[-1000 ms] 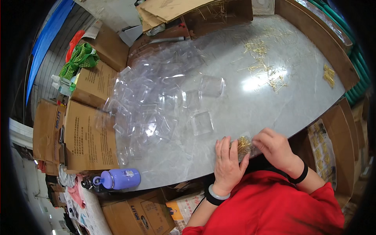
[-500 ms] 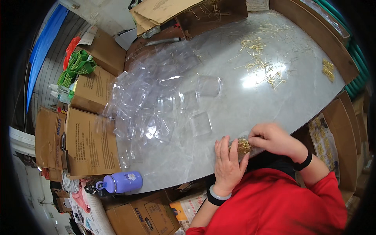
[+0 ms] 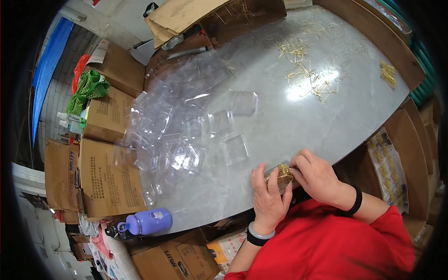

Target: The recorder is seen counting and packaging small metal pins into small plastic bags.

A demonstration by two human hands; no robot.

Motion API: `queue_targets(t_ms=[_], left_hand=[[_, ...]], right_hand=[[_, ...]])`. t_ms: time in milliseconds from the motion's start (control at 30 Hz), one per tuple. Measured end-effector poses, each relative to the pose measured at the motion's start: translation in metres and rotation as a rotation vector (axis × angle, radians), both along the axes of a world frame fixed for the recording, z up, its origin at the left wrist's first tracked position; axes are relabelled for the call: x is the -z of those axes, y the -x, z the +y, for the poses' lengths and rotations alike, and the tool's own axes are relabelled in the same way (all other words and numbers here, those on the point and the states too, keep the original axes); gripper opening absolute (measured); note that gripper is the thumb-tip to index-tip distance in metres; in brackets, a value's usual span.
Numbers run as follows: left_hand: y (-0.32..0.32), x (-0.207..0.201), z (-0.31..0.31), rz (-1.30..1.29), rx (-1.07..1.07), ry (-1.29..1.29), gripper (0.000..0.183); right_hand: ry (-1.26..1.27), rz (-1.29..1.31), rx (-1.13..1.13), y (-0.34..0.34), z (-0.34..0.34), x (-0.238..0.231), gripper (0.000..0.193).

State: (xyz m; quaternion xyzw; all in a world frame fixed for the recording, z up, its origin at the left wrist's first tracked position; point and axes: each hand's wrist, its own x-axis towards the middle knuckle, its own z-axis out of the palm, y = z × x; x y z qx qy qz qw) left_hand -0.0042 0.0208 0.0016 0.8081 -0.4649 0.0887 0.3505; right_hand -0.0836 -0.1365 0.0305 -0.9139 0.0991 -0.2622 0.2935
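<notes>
Near the table's front edge, a small clear plastic box with gold wire hooks (image 3: 283,174) in it lies between my two hands. My left hand (image 3: 269,199) is closed round its left side, fingers on top and thumb at the near side. At the right end, the bent fingers of my right hand (image 3: 319,179) pinch the box; whether they also hold hooks is hidden. Farther off lie loose piles of gold hooks (image 3: 302,72), with a small neat bundle of hooks (image 3: 387,73) by the right rim. Two clear plastic boxes (image 3: 234,148) (image 3: 244,103) lie just left of centre.
A heap of clear plastic boxes (image 3: 179,116) covers the table's left part. A purple bottle (image 3: 148,221) stands at the front left edge. Cardboard boxes (image 3: 112,177) line the left side. To my right, an open carton (image 3: 410,163) contains packed boxes of gold hooks (image 3: 388,168).
My right hand has turned and its fingers have shifted slightly left along the box's end. The box with hooks has tilted a little between my hands. The whole view has shifted slightly.
</notes>
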Motion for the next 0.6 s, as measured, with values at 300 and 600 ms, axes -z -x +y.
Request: queue_targets(t_ms=[300, 600], left_hand=[[0.001, 0.001, -0.001, 0.027, -0.013, -0.005, 0.05], [-0.001, -0.003, 0.0, -0.001, 0.011, -0.008, 0.046]], right_hand=[[-0.178, -0.024, -0.008, 0.017, -0.005, -0.006, 0.009], [0.13, -0.1, 0.014, 0.0, 0.004, 0.004, 0.02]])
